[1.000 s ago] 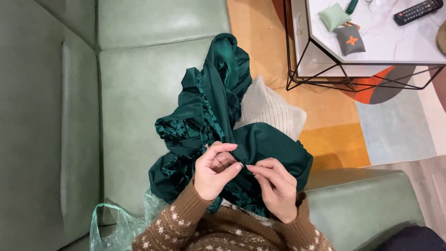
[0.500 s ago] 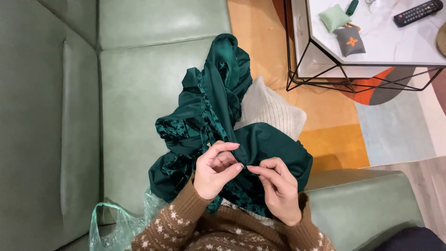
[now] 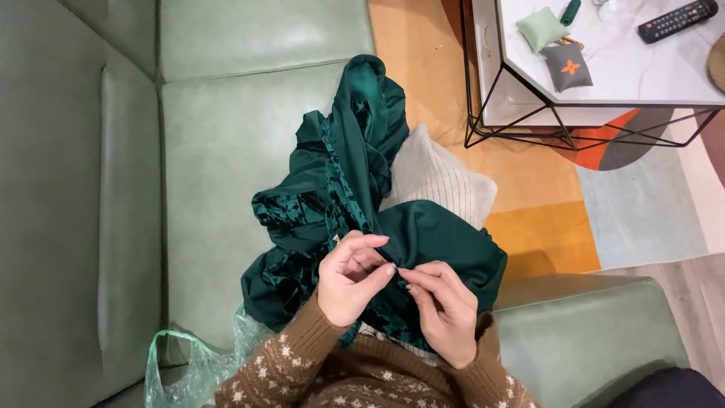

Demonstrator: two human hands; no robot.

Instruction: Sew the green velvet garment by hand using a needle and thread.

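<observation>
We see both hands meeting over the green fabric [image 3: 355, 196], bunched on our lap and spilling onto the sofa [image 3: 226, 151]. Left hand [image 3: 349, 278] curled, fingertips pinching a fold. Right hand [image 3: 445, 313] curled too, thumb and forefinger nipped at the same spot; whatever's between them is too small to tell. Cushion [image 3: 438, 177] just beside the fabric, plastic bag [image 3: 189, 370] near our left elbow.

A pale green leather sofa [image 3: 211, 151] with a cream ribbed cushion [image 3: 442, 181] and a crumpled clear green plastic bag [image 3: 192, 370]. Beside it, a white surface [image 3: 642, 72] on black wire legs carries a black remote [image 3: 677, 20], a grey pouch [image 3: 569, 66] and a small green pouch [image 3: 542, 27].
</observation>
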